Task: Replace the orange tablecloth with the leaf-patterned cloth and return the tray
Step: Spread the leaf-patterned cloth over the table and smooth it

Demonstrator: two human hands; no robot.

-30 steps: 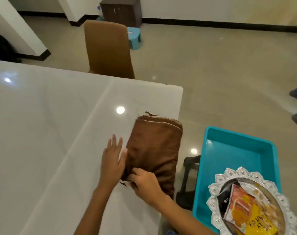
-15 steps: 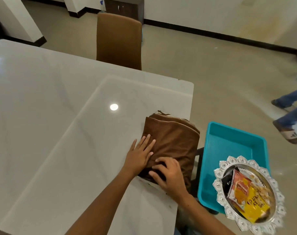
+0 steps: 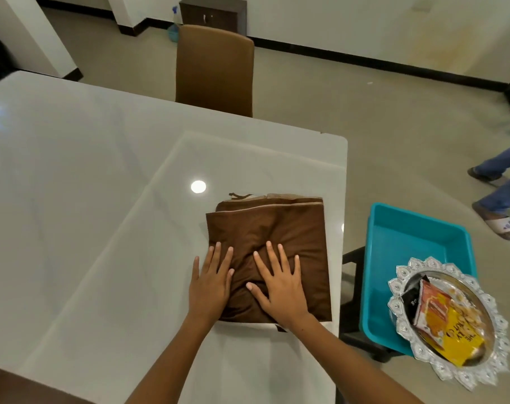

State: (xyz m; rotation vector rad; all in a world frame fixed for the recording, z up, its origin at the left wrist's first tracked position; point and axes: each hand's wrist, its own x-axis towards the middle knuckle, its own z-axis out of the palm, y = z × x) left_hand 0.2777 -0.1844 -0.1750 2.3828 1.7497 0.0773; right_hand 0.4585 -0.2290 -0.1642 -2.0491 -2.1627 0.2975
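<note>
Two bare hands lie flat on a folded brown cloth with a pale stitched hem, palms down. Left hand: fingers straight and close together, pointing away from the body, fingertips on the cloth's left edge, heel of the palm over the cloth's near-left corner and partly on the glossy white desk. Right hand: fingers straight and spread, thumb out to the left, pressing the cloth's middle, where the fabric puckers between the two hands. Neither grip is closed on anything; both are open and flat. Forearms come in from the lower edge and converge toward the cloth.

Cloth sits near the desk's right edge, toward its far-right corner. A pale strip shows under its near edge; possibly another layer, cannot tell.

Right of the desk, a teal plastic tub rests on a dark stool. An ornate silver scalloped tray overlaps the tub's near-right corner and carries snack packets in orange, yellow and black.

Brown-backed chair stands at the desk's far side. Another person's jeans-clad legs and sandals at the right edge.
</note>
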